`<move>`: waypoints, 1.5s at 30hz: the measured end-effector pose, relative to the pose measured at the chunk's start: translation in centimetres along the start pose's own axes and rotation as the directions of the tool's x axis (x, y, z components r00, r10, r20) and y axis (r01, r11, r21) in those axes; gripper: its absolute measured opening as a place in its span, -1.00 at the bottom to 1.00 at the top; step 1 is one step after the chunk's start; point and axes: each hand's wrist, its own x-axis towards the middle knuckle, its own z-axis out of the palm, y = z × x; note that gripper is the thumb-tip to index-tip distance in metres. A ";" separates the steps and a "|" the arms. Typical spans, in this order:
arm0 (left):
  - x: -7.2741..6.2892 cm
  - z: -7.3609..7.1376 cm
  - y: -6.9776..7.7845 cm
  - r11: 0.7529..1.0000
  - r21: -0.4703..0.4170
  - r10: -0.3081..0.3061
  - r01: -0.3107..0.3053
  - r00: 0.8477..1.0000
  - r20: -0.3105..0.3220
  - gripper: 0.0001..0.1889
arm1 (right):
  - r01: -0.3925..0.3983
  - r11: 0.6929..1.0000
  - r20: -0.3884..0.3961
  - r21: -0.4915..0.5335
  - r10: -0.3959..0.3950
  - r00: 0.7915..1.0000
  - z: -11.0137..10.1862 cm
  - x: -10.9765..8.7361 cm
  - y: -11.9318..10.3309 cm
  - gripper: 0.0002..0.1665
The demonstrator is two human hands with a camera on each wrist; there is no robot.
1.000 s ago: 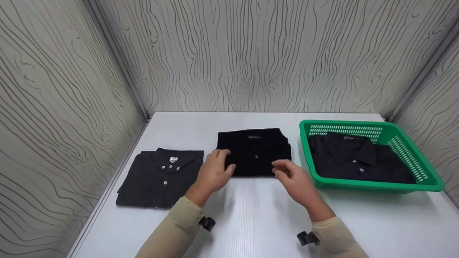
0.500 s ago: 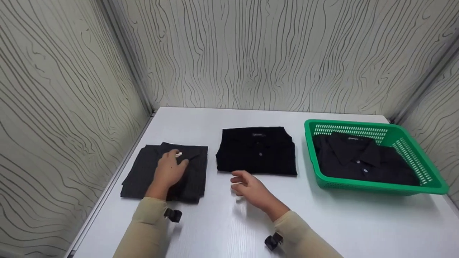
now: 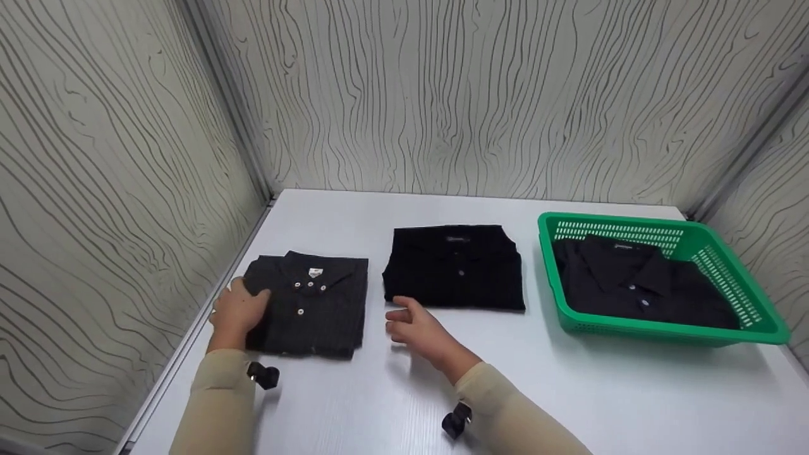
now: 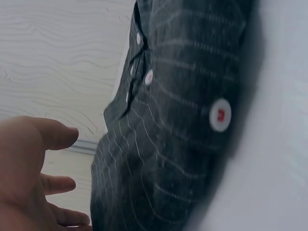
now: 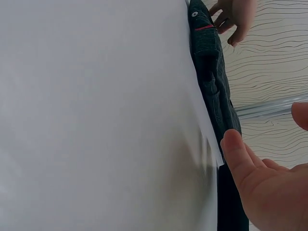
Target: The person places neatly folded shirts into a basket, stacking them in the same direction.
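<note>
A folded dark grey pinstriped shirt [image 3: 303,303] with white buttons and a white label lies at the left of the table. At its left edge is my left hand [image 3: 237,309], thumb over the shirt and fingers toward the table's side; contact cannot be told. In the left wrist view the left hand [image 4: 29,178] has its thumb and fingers spread beside the striped cloth. My right hand [image 3: 420,332] hovers between the striped shirt and a folded black shirt [image 3: 436,278], near the black shirt's lower left corner. Its fingers are loosely bent and hold nothing.
A green plastic basket [image 3: 670,333] stands at the right of the white table [image 3: 392,404], with a folded dark shirt [image 3: 613,284] inside. Wood-patterned panels [image 3: 430,95] rise behind the table and at both sides.
My left hand has moved left from the black shirt, across the striped shirt, to its left edge. My right hand has come left, away from the black shirt's right side. The view has shifted slightly.
</note>
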 end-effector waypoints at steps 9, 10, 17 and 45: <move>1.2 -0.2 -1.4 0.999 0.006 -0.041 0.041 0.994 0.102 -0.06 | -0.022 1.000 -0.011 0.019 0.022 1.000 2.1 1.6 -0.7 -0.07; 1.3 -0.2 -1.4 0.999 0.007 -0.044 0.043 0.993 0.110 -0.05 | -0.031 0.999 -0.013 0.023 0.031 0.999 2.3 1.8 -0.7 -0.08; 1.9 -0.3 -1.5 0.999 0.012 -0.045 0.044 0.990 0.132 -0.07 | -0.080 0.994 -0.035 0.074 0.082 0.996 3.4 2.8 -0.6 -0.08; 2.4 -1.5 -2.1 1.000 0.014 -0.014 0.012 0.989 0.150 -0.31 | -0.190 0.972 -0.034 0.138 0.196 0.980 5.0 4.8 -0.3 -0.12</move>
